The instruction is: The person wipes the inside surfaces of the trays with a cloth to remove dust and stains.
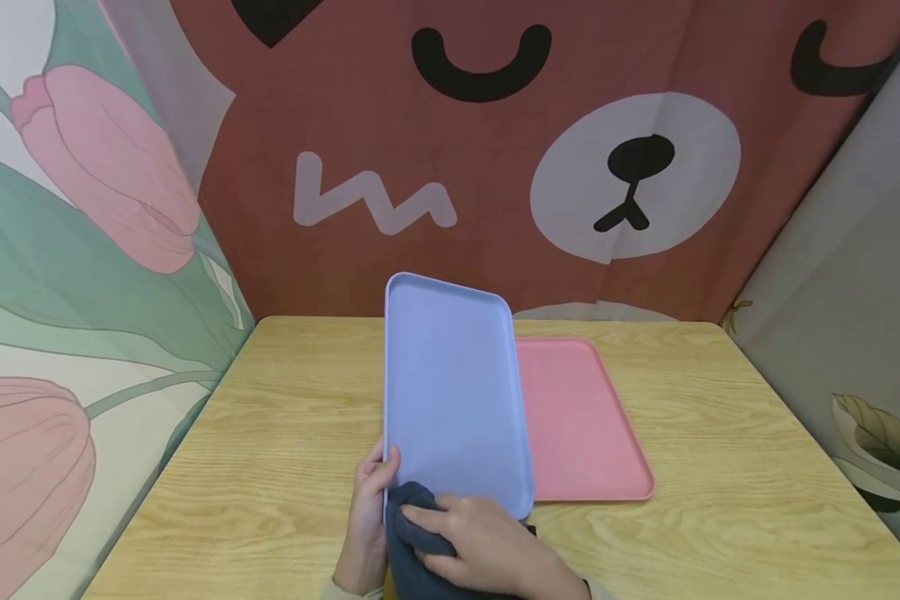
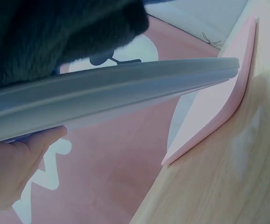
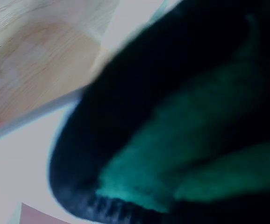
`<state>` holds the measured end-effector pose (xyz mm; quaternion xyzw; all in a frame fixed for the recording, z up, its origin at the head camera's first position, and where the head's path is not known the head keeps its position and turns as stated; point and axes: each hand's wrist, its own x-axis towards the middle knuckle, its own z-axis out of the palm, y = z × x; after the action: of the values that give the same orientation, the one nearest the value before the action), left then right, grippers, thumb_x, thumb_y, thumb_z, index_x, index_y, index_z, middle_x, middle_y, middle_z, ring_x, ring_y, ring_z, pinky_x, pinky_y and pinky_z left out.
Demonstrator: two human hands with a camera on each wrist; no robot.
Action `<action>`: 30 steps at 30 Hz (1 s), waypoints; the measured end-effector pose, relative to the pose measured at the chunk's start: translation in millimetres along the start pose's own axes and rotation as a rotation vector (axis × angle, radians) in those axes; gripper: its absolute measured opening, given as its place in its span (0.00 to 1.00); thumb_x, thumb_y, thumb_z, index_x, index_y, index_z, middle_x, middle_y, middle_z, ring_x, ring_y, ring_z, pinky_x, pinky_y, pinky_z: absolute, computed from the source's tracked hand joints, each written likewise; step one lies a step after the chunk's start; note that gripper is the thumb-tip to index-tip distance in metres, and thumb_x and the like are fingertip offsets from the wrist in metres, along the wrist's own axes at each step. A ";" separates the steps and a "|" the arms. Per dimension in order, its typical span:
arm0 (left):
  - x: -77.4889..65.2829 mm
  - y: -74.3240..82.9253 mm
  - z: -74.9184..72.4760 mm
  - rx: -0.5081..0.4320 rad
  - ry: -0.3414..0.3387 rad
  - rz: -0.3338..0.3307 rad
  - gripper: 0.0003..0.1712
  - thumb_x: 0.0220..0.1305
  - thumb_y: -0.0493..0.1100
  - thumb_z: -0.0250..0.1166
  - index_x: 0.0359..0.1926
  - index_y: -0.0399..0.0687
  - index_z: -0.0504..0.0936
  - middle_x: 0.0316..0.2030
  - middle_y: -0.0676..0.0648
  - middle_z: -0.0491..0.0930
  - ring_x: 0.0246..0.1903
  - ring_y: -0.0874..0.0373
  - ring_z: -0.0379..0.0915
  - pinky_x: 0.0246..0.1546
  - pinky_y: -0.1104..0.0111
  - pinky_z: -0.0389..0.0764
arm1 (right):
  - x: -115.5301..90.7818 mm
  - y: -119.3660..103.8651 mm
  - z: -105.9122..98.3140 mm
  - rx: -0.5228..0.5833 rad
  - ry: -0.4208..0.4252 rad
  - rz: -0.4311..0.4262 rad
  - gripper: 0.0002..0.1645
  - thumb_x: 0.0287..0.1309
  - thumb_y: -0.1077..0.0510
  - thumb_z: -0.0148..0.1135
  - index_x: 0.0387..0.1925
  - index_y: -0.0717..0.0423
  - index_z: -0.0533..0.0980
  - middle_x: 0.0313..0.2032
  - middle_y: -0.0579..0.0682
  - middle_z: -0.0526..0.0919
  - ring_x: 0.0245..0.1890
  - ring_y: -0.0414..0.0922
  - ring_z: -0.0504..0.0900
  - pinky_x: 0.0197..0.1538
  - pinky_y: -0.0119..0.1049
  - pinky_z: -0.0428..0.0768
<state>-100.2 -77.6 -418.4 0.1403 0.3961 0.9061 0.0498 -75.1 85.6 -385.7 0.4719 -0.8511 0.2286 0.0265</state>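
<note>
A blue rectangular tray is held up off the table, tilted with its inner face toward the head camera. My left hand grips its left edge, thumb over the rim; in the left wrist view, fingers lie against the underside of the tray. My right hand holds a dark grey-blue cloth against the tray's lower left corner. The cloth fills much of the right wrist view, dark and blurred. Behind the blue tray, a pink tray lies on the table, partly hidden.
The wood-grain table reaches back to a brown curtain with a bear face. A flower-print curtain hangs on the left, a grey leaf-print one on the right.
</note>
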 end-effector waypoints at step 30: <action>3.2 5.5 1.6 -0.088 -0.050 0.049 0.23 0.68 0.31 0.42 0.55 0.51 0.76 0.49 0.50 0.79 0.48 0.59 0.74 0.48 0.68 0.74 | -0.5 -12.0 -5.3 0.035 -0.102 0.233 0.22 0.57 0.50 0.59 0.55 0.46 0.75 0.34 0.43 0.79 0.26 0.31 0.73 0.27 0.24 0.70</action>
<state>-102.7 -79.5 -412.6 0.1703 0.3508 0.9198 0.0438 -65.9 82.7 -376.7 0.3814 -0.8963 0.2204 -0.0520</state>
